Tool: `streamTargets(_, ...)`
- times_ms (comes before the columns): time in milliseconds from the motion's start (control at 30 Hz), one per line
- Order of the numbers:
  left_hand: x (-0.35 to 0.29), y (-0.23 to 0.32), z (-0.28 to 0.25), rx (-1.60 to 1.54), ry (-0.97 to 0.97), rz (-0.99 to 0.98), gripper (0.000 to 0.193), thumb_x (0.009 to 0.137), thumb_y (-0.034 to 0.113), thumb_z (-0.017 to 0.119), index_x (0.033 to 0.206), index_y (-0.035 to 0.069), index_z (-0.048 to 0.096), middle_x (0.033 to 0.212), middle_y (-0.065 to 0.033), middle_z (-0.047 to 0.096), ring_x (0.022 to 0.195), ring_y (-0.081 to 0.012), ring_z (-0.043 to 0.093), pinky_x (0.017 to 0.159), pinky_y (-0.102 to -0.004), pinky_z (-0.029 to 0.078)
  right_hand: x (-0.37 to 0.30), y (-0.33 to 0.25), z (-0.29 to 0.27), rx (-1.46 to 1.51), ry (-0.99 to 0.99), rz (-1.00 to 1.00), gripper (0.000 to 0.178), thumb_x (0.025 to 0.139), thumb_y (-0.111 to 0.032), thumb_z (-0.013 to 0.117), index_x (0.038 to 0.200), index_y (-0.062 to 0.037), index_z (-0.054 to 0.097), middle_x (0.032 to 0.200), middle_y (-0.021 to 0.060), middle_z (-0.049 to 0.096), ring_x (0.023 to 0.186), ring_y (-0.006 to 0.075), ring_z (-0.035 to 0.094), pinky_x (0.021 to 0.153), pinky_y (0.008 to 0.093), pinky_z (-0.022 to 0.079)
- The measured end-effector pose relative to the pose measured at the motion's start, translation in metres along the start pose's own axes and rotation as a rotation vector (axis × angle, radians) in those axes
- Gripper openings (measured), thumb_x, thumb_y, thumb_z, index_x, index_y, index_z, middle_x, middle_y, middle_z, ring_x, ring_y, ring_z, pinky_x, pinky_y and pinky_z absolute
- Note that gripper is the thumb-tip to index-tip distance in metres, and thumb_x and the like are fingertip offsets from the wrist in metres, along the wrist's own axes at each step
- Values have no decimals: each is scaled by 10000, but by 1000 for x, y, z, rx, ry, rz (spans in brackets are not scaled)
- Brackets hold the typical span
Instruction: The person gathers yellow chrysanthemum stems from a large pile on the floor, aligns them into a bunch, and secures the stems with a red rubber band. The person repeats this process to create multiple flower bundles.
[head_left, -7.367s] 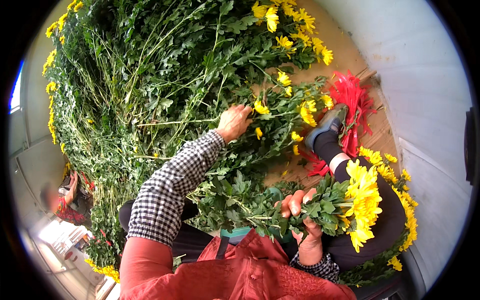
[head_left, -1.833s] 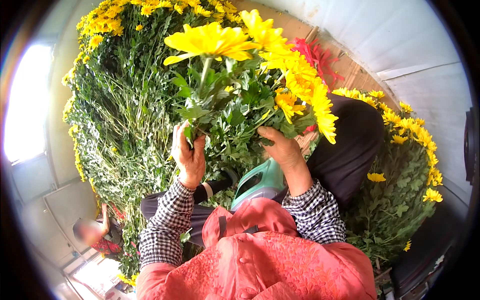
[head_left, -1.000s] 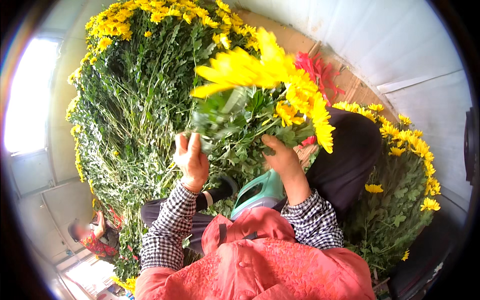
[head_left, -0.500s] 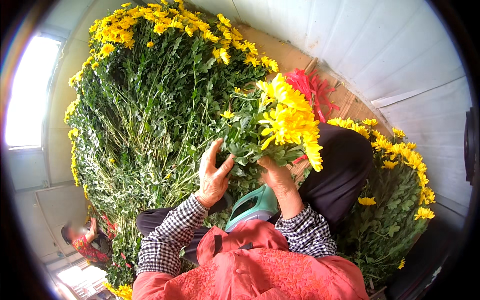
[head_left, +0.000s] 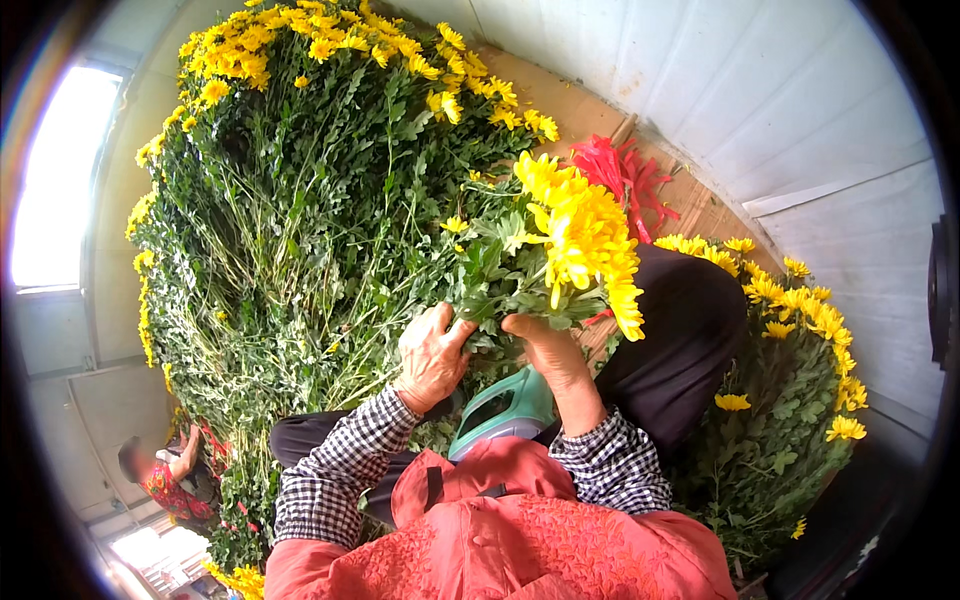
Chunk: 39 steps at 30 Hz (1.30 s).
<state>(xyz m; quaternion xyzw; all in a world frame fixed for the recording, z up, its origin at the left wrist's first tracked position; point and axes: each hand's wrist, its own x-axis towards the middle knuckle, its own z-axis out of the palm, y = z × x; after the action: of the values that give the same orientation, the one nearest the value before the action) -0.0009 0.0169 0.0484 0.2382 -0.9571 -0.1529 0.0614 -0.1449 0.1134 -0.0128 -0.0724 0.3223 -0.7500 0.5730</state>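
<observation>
— Chrysanthemum bunch [head_left: 560, 250], yellow-headed with leafy green stems, sits between both hands just above the lap, its blooms tilted up and to the right.

— How are the hands placed?

— Left hand [head_left: 432, 358] is closed around the lower stems from the left; right hand [head_left: 552, 355] presses in from the right, fingers curled on the same stems. Both are holding, neither spread wide.

— What might go wrong?

— I'd judge the grip sits low on the stems while the heavy heads lean outward — the bunch could splay or a stem could snap. Loose stems might also slide down onto the teal plastic tool [head_left: 500, 410] in the lap.

— And around it?

— A great heap of green-stemmed yellow flowers [head_left: 300, 200] crowds the left, touching the bunch, so stems could tangle. Red ties [head_left: 625, 175] lie beyond, and another finished yellow bundle [head_left: 790, 380] rests at the right.
</observation>
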Motion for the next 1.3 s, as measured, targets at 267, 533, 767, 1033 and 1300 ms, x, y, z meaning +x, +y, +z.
streamTargets(267, 7, 3, 0, -88, 81, 69, 746, 738, 359, 692, 1359, 53, 414, 941, -129, 503, 783, -293, 509, 694, -389, 438, 4, -6, 4, -52, 204, 24, 447, 802, -115, 728, 1206, -57, 549, 1140, 20, 584, 1040, 133, 533, 938, 298, 416)
streamTargets(533, 12, -1, 7, -47, -108, 142, 749, 715, 397, 693, 1344, 72, 448, 955, -128, 483, 828, -291, 528, 699, -375, 443, 3, 8, 1, 38, 264, -42, 441, 780, -80, 731, 1188, -59, 564, 1126, 25, 598, 977, 146, 581, 877, 293, 470)
streamTargets(767, 66, -89, 4, -389, 225, 9, 322, 917, 325, 562, 1094, 69, 642, 1015, -141, 579, 873, -288, 591, 744, -379, 495, 2, 6, -8, 30, 368, -7, 334, 898, -92, 564, 1217, 6, 556, 1256, 68, 548, 1137, 144, 513, 953, 325, 439)
streamTargets(1033, 174, -310, 65, 96, 277, -168, 246, 884, 164, 566, 1067, 7, 614, 1100, -141, 588, 997, -310, 575, 847, -373, 484, 24, -1, -2, -21, 413, -14, 426, 811, -196, 593, 1204, -40, 542, 1129, 64, 589, 1059, 220, 552, 943, 403, 435)
streamTargets(1300, 286, -348, 130, 260, -15, -428, 480, 825, 213, 640, 1272, 100, 504, 1119, -107, 586, 1064, -296, 521, 890, -435, 395, 46, 5, 0, -18, 475, -13, 449, 795, -218, 591, 1191, -25, 502, 1109, 61, 553, 1028, 212, 525, 928, 382, 425)
